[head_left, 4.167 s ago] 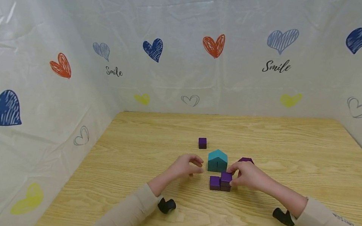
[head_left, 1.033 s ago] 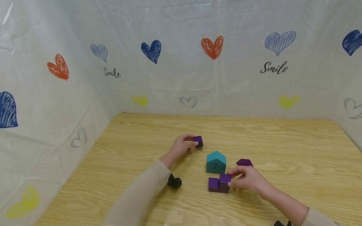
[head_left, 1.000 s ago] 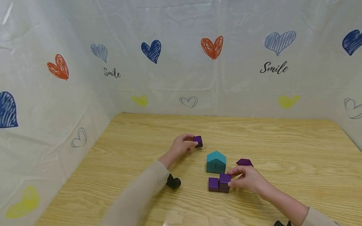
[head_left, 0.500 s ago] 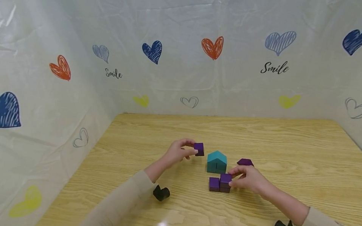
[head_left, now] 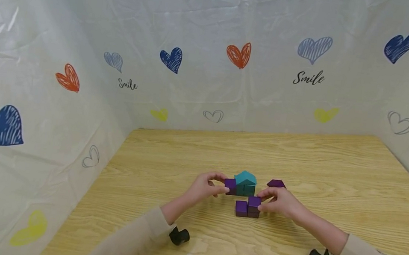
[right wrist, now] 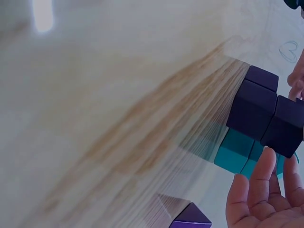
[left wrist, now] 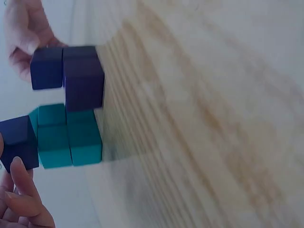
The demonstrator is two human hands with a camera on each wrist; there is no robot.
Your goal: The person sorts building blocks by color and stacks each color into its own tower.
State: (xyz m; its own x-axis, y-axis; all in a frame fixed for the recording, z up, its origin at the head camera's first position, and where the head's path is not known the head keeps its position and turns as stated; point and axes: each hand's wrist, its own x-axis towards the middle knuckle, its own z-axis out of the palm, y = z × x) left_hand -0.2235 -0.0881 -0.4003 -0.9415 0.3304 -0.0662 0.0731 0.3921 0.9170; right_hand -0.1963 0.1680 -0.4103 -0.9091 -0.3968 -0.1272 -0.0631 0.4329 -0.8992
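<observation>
My left hand (head_left: 200,190) pinches a purple cube (head_left: 230,187) between thumb and fingers, at the left side of a teal block stack (head_left: 245,190) that has a pointed teal roof piece (head_left: 246,178). In the left wrist view the held cube (left wrist: 19,138) is tilted and raised to the upper part of the teal blocks (left wrist: 69,137). My right hand (head_left: 281,201) holds the upper cube (head_left: 254,202) of a two-high purple stack by its right side, fingertips at its edges. A single purple cube (head_left: 241,208) stands against that stack's left side, in front of the teal blocks.
A purple triangular block (head_left: 277,183) lies behind my right hand. Black wrist cameras (head_left: 179,236) hang below both sleeves. The wooden table (head_left: 170,153) meets a white sheet (head_left: 194,87) printed with hearts at the back and left.
My left hand has picked up the lone purple cube from the back of the table and brought it forward to the teal blocks' left side. My right hand has stayed at the purple stack.
</observation>
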